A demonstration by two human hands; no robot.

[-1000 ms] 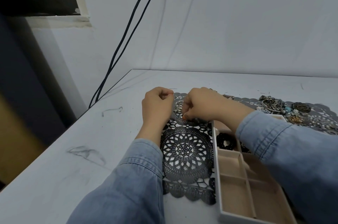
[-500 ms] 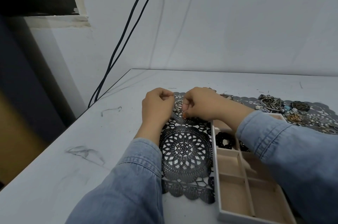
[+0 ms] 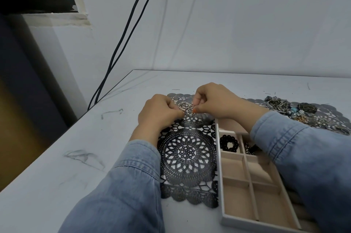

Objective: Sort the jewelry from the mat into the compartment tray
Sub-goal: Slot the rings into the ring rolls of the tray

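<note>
Blue denim sleeves (stitched cuffs)

Bare workroom: scuffed white table, cables on plain wall.

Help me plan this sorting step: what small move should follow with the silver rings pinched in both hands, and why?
Probably carry the silver rings to the tray and lower them into an empty compartment. The left hand and right hand pinch them over the mat, and the black bead bracelet occupies another compartment.
</note>
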